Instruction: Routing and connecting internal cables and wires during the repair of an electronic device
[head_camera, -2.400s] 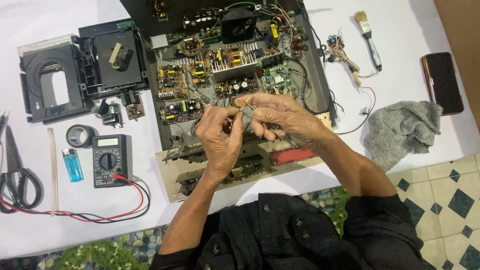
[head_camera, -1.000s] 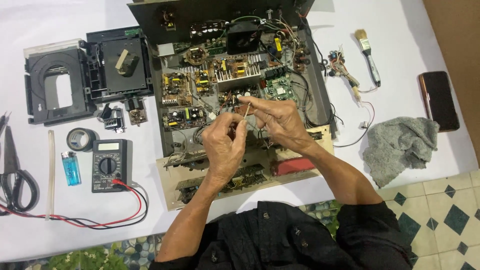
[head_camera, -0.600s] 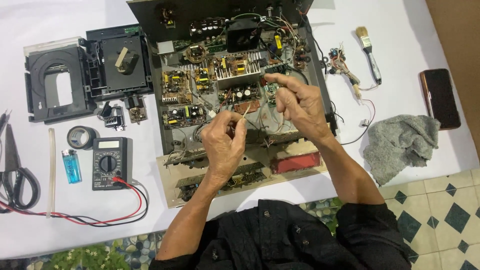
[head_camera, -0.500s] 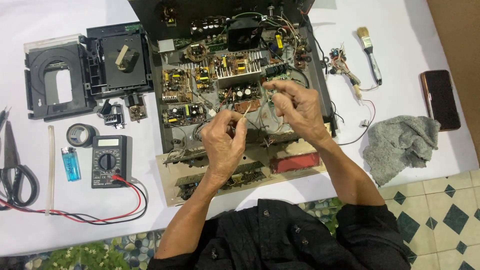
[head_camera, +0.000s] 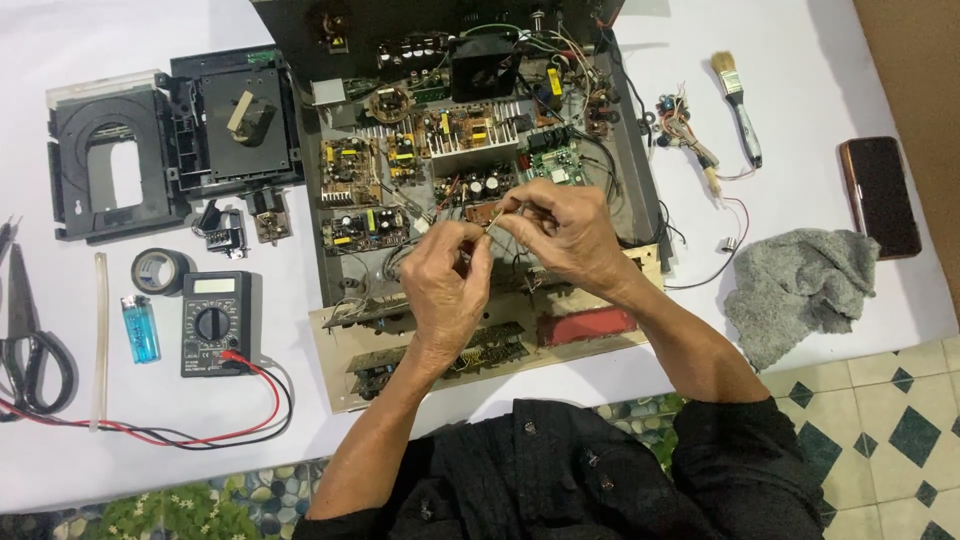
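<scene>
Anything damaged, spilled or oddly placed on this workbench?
Nothing looks spilled or broken. The open black electronics chassis lies with its boards bare, and its black disc-tray unit sits detached beside it. Both hands, left hand and right hand, pinch a thin wire-like part above it.

White table (head_camera: 150, 420); green-patterned tiled floor (head_camera: 890, 430) beneath.

Opened amplifier chassis and the thin wire pinched above it

The black amplifier chassis (head_camera: 630, 170) lay open near the far edge of the white desk, its circuit boards, capacitors and coloured wiring exposed, its front panel toward the near edge. Above its middle, a thin wire (head_camera: 497, 213) was pinched between the fingertips of the left hand (head_camera: 447, 280) and the right hand (head_camera: 560, 232), both raised over the boards.
</scene>
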